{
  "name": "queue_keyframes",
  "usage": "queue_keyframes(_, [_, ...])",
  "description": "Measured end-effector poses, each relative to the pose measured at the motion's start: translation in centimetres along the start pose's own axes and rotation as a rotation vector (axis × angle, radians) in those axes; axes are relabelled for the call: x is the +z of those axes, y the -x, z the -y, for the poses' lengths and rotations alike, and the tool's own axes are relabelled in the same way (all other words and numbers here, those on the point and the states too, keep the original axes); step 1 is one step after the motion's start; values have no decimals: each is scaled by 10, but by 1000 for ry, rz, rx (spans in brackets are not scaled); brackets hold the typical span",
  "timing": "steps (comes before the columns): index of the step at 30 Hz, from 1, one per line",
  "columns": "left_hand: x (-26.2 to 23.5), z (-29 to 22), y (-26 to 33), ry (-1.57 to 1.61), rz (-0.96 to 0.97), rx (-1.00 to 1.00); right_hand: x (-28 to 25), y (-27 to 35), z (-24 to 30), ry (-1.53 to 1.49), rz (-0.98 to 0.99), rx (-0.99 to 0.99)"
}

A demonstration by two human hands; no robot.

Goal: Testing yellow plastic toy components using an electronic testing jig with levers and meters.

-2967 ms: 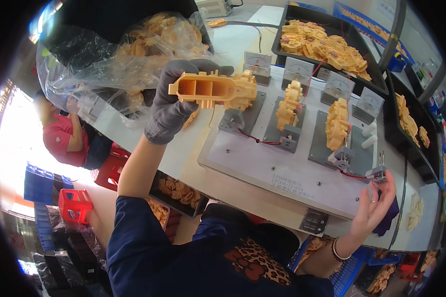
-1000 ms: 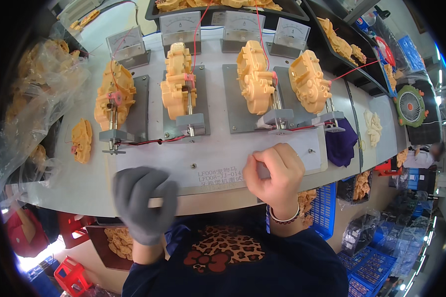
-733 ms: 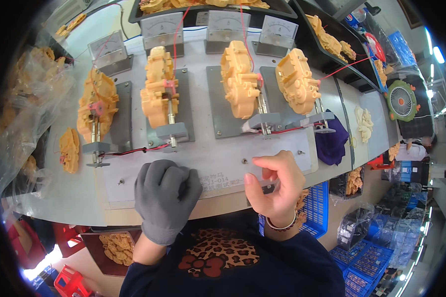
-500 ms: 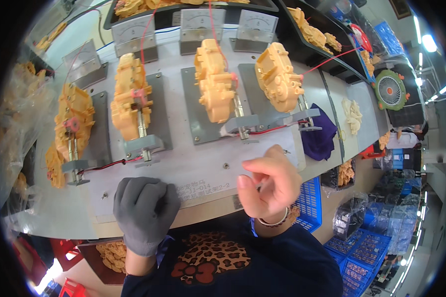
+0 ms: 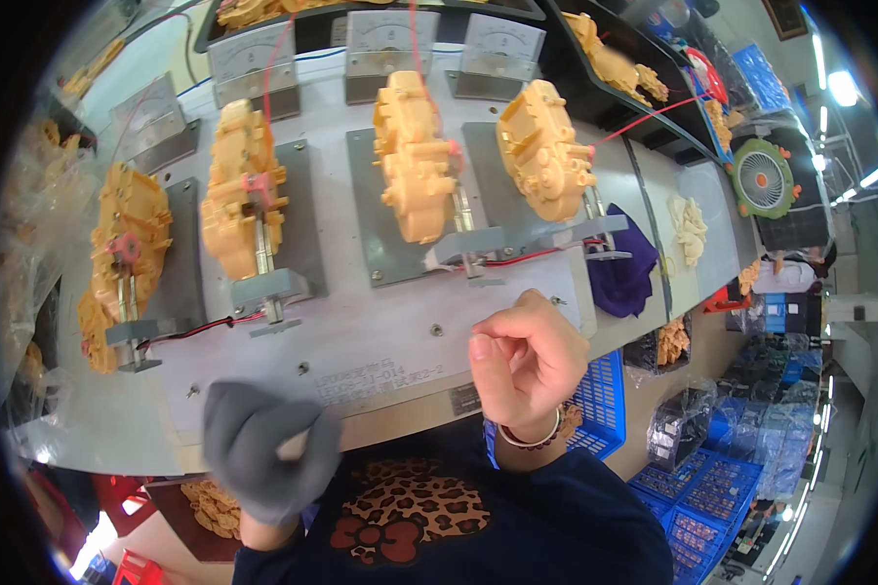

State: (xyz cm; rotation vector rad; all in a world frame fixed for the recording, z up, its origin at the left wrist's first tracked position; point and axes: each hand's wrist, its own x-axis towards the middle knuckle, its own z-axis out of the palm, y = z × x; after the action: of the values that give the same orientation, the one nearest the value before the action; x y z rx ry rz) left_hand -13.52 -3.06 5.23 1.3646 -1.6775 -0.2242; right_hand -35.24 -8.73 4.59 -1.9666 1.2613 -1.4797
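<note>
My left hand [image 5: 268, 448], in a grey glove, hovers at the near edge of the bench. It is blurred, its fingers curled toward the thumb around a small gap, with nothing visible in them. Bare and wearing a bracelet, my right hand [image 5: 529, 361] is over the bench's front part. Its thumb and index finger meet in a loose pinch, and I see nothing between them. Beyond the hands, yellow plastic gearbox housings [image 5: 415, 161] stand in a row on grey plates [image 5: 366, 224]. Metal clips on grey blocks [image 5: 268, 285] touch their near ends.
Analogue meters [image 5: 390, 37] line up behind the housings, joined by red wires. Black trays [image 5: 644, 117] of yellow parts sit at the back. To the right are a purple cloth [image 5: 626, 263], pale gloves [image 5: 688, 229] and a green fan [image 5: 769, 177]. Blue crates [image 5: 698, 517] stand lower right.
My left hand has drawn down and slightly left, showing a gap between thumb and fingers. My right thumb and index finger have come together. The view has shifted a little.
</note>
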Motion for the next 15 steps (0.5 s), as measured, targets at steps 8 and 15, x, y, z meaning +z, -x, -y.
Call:
queue_keyframes(8, [-60,62,33,-273,133,-178,1,-2,-3,-51,-15,-137])
queue_keyframes(15, [-39,55,22,-126,-288,-204,6,1,-4,-51,-97,-133])
